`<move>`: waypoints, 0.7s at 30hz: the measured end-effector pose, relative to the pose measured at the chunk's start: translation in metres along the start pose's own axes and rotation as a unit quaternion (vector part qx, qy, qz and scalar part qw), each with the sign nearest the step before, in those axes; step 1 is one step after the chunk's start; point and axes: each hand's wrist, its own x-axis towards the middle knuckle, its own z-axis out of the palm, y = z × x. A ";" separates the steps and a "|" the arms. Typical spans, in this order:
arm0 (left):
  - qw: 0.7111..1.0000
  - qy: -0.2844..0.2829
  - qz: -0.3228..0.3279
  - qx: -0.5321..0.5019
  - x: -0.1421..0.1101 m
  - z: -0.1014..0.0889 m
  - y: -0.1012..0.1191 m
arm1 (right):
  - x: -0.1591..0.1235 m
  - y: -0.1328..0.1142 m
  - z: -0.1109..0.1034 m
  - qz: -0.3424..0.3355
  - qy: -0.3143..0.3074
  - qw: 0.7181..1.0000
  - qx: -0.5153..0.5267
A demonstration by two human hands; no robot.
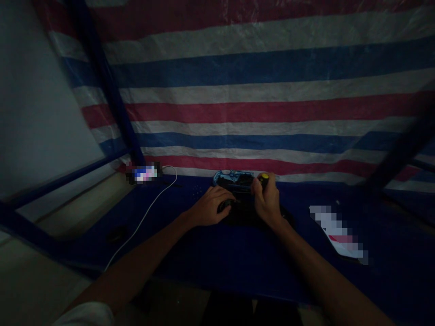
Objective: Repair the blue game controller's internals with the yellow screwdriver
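We note left hand [209, 206] curled and clamped on black plastic casing [243, 213]; right hand [267, 202] clamped round yellow-capped screwdriver [264, 177] above casing; hands apart. Blue-patterned shell [231, 177] at casing's 12 o'clock. On blue-covered bench [190, 267]: white cable [146, 213] at 9 o'clock, pixelated paper [336, 231] at 3 o'clock. Striped tarpaulin [238, 90] beyond.

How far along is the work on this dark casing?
Hard to judge from this moment. Done: a blue-patterned shell seems to sit apart behind the dark casing, though that isn't certain in the dim light. In hand: the right hand grips a yellow-capped screwdriver above the casing, while the left hand holds it. Left: the casing still looks assembled, but the hands hide much of it.
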 end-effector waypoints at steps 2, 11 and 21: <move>1.000 0.002 0.001 -0.001 0.000 0.000 0.000 | 0.000 -0.001 0.000 0.000 -0.002 1.000 0.000; 1.000 0.002 0.000 -0.001 0.000 -0.001 0.001 | -0.004 0.001 0.002 -0.007 -0.004 1.000 0.011; 1.000 -0.003 -0.003 -0.002 0.000 -0.001 0.000 | -0.002 -0.001 0.000 -0.006 -0.014 1.000 -0.007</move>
